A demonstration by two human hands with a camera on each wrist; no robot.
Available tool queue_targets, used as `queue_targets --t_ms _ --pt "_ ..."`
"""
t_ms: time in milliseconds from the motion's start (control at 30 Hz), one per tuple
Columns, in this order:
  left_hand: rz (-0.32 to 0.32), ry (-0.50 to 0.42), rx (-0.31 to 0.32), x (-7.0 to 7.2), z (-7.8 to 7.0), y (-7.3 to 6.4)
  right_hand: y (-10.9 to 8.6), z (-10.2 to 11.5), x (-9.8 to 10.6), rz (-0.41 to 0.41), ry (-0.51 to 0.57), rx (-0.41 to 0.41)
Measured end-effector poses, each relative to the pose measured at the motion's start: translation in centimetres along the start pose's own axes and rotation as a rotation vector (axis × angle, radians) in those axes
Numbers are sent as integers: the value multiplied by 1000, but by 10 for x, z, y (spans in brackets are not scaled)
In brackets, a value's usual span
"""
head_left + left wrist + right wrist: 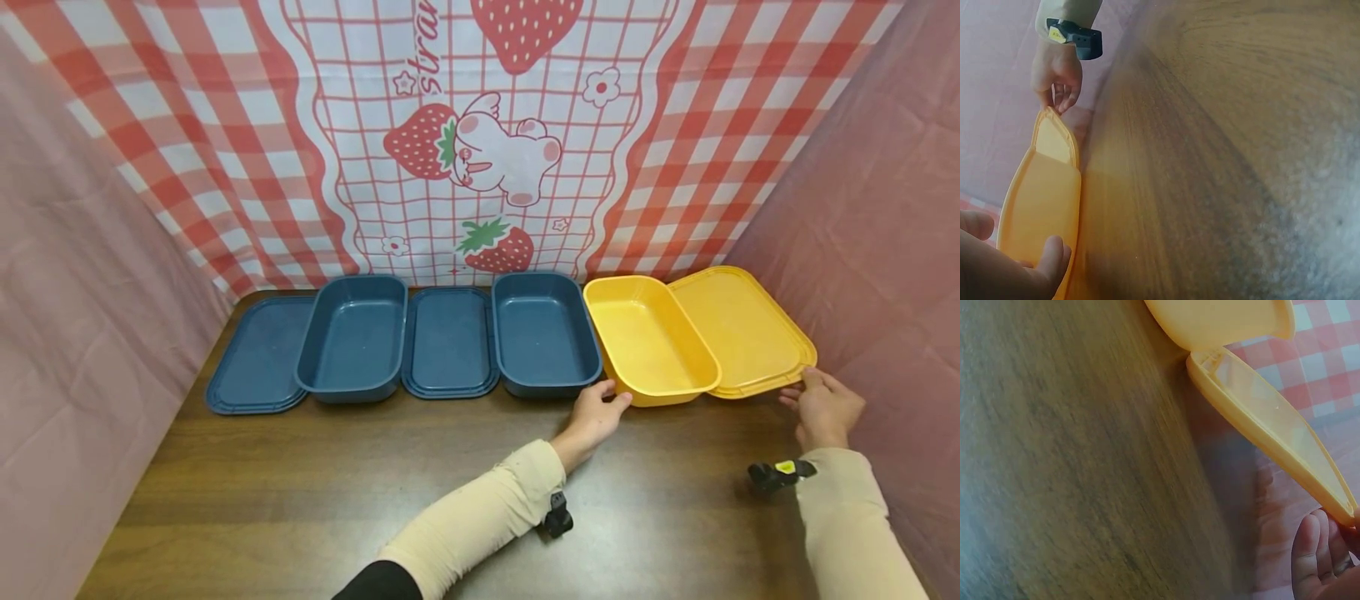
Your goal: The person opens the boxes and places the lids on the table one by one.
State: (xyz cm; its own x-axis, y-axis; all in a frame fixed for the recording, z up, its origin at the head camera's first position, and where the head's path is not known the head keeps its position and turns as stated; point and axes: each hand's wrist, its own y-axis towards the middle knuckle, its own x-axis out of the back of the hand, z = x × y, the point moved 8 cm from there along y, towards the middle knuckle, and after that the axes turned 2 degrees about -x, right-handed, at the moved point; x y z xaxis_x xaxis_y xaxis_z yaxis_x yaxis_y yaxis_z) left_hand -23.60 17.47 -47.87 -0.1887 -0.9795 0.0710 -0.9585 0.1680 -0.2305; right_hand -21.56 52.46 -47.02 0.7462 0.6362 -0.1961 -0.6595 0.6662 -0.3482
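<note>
A yellow open container point(645, 333) stands at the right end of the row. My left hand point(594, 415) holds its near left corner, thumb against the front wall and fingers at the side. To the right, a yellow lid point(742, 329) leans with its left edge by the container's rim. My right hand point(827, 408) pinches the lid's near right corner, which is raised off the table in the right wrist view. In the left wrist view, the yellow container point(1041, 206) stands in front of the lid point(1054, 134), which the right hand point(1058, 75) grips at the far end.
Left of the yellow container are a blue container point(546, 333), a blue lid point(452, 342), another blue container point(356, 333) and another blue lid point(262, 354). All line the back of the wooden table point(300, 500). A checked strawberry curtain point(480, 167) hangs behind; pink cloth point(870, 208) closes the sides.
</note>
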Motion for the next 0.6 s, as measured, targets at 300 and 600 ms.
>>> queue_targets --t_ms 300,600 --pt "-4 -6 1 1 2 1 -8 5 -1 -25 -62 -8" --pt "-3 4 -15 3 0 2 -1 4 1 -59 -141 -21"
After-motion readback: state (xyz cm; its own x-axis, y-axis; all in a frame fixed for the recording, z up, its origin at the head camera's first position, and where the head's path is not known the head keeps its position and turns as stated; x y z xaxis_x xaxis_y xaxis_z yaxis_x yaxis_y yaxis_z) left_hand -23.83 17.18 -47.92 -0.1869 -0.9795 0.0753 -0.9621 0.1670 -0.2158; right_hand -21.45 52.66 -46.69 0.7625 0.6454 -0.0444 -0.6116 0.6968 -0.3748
